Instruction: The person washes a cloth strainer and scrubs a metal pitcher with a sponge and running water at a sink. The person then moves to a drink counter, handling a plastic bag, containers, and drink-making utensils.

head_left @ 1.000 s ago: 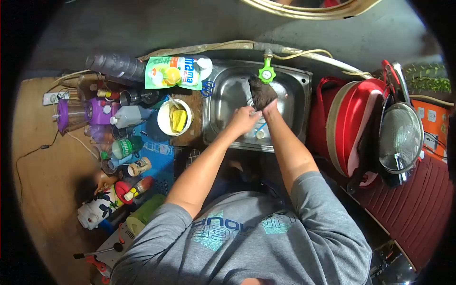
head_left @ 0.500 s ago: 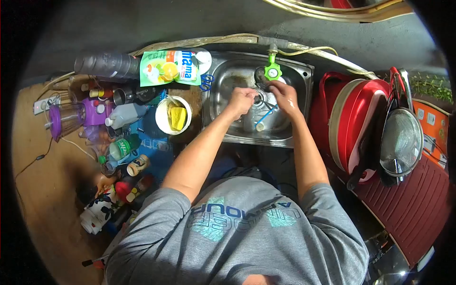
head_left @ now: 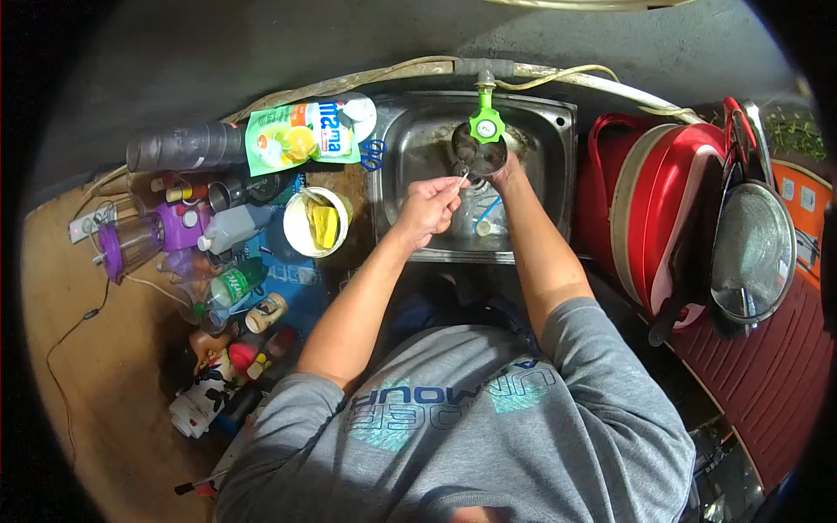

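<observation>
Over the metal sink, my left hand is closed on a thin pale stick-like item. My right hand is at the right side of a dark round container, under the green-handled tap; its fingers are mostly hidden behind and beneath the container. Below the hands in the basin lies a clear item beside a blue stick-like tool.
Left of the sink are a white tub with a yellow sponge, a green detergent pouch, dark stacked cups, bottles and a purple blender. To the right stand red basins and a strainer.
The dark brown thing seen at my right hand a second ago is no longer visible there. My right hand now holds up a dark round container under the tap, and my left hand pinches a pale item.
</observation>
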Demonstrator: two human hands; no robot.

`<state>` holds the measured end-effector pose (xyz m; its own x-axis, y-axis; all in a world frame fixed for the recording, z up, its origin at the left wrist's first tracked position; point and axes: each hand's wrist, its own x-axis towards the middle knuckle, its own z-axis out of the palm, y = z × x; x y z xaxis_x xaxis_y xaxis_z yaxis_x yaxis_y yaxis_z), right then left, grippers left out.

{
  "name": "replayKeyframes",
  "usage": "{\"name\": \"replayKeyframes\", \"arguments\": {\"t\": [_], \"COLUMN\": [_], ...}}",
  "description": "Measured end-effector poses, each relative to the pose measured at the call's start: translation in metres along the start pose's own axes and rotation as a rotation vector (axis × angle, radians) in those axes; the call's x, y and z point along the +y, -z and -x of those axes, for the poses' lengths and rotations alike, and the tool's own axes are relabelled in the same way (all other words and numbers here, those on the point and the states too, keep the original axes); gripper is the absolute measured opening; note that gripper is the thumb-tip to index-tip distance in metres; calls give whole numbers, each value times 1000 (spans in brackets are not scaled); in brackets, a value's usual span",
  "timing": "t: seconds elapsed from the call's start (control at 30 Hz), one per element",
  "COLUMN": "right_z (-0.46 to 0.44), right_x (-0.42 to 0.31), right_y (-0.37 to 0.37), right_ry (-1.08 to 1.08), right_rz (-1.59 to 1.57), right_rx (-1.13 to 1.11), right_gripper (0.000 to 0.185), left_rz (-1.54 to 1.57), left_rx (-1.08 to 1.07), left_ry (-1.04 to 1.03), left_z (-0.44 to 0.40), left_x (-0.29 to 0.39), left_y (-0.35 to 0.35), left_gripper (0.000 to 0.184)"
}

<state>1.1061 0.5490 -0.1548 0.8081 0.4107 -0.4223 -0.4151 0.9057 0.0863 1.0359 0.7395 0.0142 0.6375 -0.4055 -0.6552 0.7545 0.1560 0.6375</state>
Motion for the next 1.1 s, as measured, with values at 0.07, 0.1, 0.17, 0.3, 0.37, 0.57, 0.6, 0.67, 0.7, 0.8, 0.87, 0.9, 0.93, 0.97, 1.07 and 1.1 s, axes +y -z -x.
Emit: {"name": "replayKeyframes", "arguments": {"t": [0.07,0.1,0.17,0.3,0.37,0.57,0.6,0.67,0.7,0.8,0.87,0.9,0.93,0.97,1.07,1.1], "right_z": [8,7,4,10,-11,8,18,28,29,11,8,10,13,15,10,14], "right_x": [5,2,-4,11,-2,3,-6,9,17,27,36,39,42,45,43,43], "right_y": [-12,-10,-4,-23,20,25,24,-8,-20,-12,-16,-21,-26,-31,-8,-11], "right_ry": [119,120,27,189,7,135,-171,-118,-70,-42,-8,-3,2,6,-64,-127], "right_rz": [151,152,202,266,-10,443,115,74,35,22,-32,-28,-24,-20,-52,-29], "right_rx": [261,257,31,202,-85,178,-240,-114,12,18,117,97,76,55,82,-22], "right_gripper": [22,22,24,32,31,38,39,37,36,30,30,25,20,18,16,16], "left_rz": [1,8,20,35,53,27,1,-21,-115,-649,-1085,-1087,-1126,-1164,-1193,-1193], "left_rx": [-28,-53,-63,-44,-35,-89,-64,-36,35,232,402,398,470,543,650,650], "left_ry": [-3,-9,-18,-35,-49,-61,-56,-49,-49,-319,-511,-512,-559,-606,-709,-711], "left_z": [7,10,12,9,8,16,13,7,0,-19,-24,-21,-18,-15,-9,-5], "left_x": [-1,1,3,3,5,8,7,0,-4,-21,-29,-26,-24,-22,-20,-18], "left_y": [3,4,3,2,2,-3,-4,-2,1,11,9,2,-4,-9,-16,-17], "left_gripper": [27,27,26,26,26,25,24,22,20,17,14,14,14,13,12,12]}}
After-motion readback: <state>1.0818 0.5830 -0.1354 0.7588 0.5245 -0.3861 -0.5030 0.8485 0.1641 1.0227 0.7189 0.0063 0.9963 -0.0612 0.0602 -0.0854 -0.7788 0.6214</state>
